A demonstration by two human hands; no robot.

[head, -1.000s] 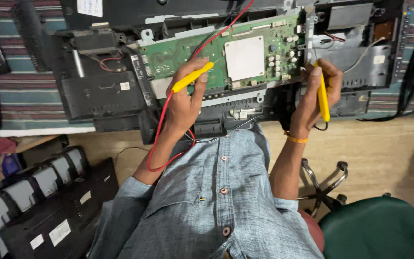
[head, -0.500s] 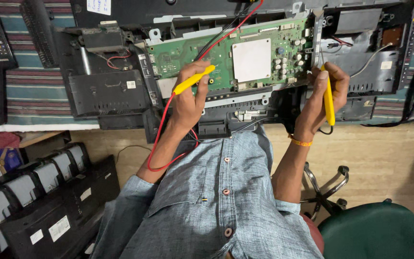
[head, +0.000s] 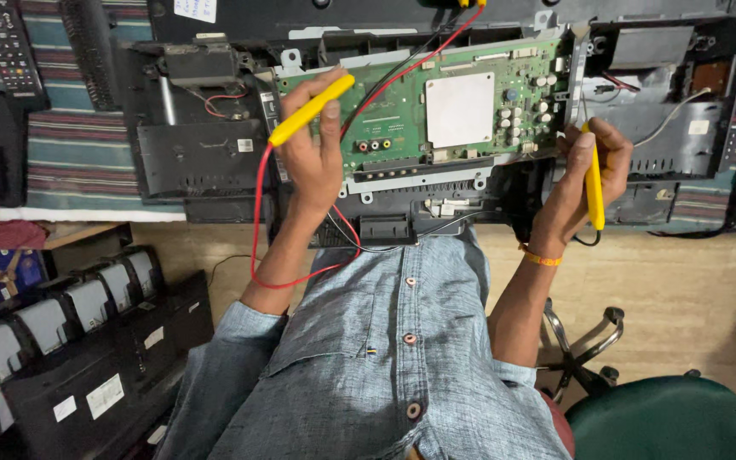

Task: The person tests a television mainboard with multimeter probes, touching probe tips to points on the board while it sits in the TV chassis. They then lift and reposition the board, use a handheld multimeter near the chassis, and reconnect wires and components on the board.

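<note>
L probe (head: 310, 109) tip up onto board (head: 470, 102) | L hand (head: 313, 158), R hand (head: 594, 170) each grip probe

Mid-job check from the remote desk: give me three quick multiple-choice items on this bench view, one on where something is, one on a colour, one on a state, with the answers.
1. Where does the remote control lie?
A. Top left, on the striped cloth
B. On the green chair
C. On the circuit board

2. What colour is the lead running from the probe in the left hand?
A. Blue
B. Red
C. White

3. How is the right hand occupied?
A. Empty and open
B. Resting on the shirt
C. Closed around a yellow probe

Answers:
1 A, it sits at the frame's upper left corner, away from the green circuit board.
2 B, a red wire loops down beside the left forearm.
3 C, the fingers wrap the right yellow probe at the board's right edge.
</note>
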